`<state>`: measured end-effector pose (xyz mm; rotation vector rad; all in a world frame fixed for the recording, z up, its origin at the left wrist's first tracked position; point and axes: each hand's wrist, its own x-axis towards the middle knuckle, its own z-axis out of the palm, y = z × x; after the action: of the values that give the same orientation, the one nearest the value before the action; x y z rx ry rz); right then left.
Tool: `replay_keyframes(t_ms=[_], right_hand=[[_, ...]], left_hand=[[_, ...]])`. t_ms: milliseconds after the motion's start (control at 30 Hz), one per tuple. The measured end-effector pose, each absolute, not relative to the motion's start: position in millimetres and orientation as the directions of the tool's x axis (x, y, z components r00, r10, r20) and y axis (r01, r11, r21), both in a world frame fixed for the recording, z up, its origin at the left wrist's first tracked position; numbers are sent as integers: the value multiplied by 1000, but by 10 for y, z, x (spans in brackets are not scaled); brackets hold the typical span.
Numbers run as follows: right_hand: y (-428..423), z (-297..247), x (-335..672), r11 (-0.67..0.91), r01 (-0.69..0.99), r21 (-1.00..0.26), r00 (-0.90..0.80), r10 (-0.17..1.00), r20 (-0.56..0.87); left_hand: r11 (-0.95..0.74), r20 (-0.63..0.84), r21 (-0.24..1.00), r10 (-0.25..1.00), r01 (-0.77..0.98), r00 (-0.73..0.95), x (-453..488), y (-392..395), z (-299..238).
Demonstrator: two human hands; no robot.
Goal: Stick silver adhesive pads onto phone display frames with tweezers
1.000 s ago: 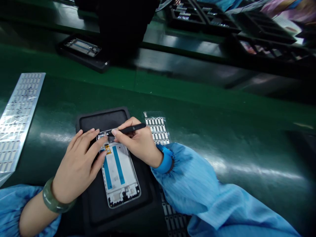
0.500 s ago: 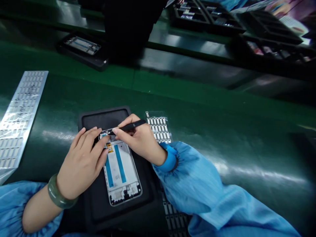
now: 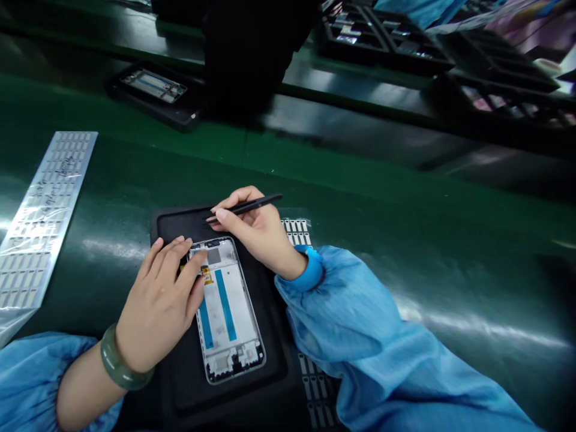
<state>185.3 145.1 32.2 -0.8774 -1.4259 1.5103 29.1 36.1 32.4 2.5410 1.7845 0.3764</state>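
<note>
A white phone frame point(image 3: 227, 312) with two blue strips and a small orange flex part lies in a black tray point(image 3: 180, 225) on the green bench. My left hand point(image 3: 164, 303) rests on the frame's upper left corner, fingers curled down and pressing near the orange part. My right hand point(image 3: 254, 231) is lifted just above the frame's top end and pinches black tweezers point(image 3: 245, 207), whose tips point left over the tray. Both arms wear blue sleeves, and a green bangle point(image 3: 119, 366) sits on my left wrist.
A sheet of small grey stickers point(image 3: 297, 231) lies partly under my right wrist. A long silver sticker sheet point(image 3: 42, 210) lies at the left. Another black tray with a phone frame point(image 3: 155, 87) sits farther back. Dark trays of parts point(image 3: 382, 36) fill the far right.
My right hand has lifted the tweezers up and away from the top of the phone frame. My left hand stays on the frame's upper left corner.
</note>
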Motion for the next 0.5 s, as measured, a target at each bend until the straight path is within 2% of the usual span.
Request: replay_keyframes(t_ms=[333, 500], right_hand=[[1369, 336, 1908, 255, 154, -955, -495, 856, 149], [1363, 333, 1914, 338, 191, -922, -527, 827, 194]], left_hand=[[-357, 193, 151, 925, 922, 326, 290, 359, 313], [-354, 195, 153, 926, 923, 323, 293, 357, 310]])
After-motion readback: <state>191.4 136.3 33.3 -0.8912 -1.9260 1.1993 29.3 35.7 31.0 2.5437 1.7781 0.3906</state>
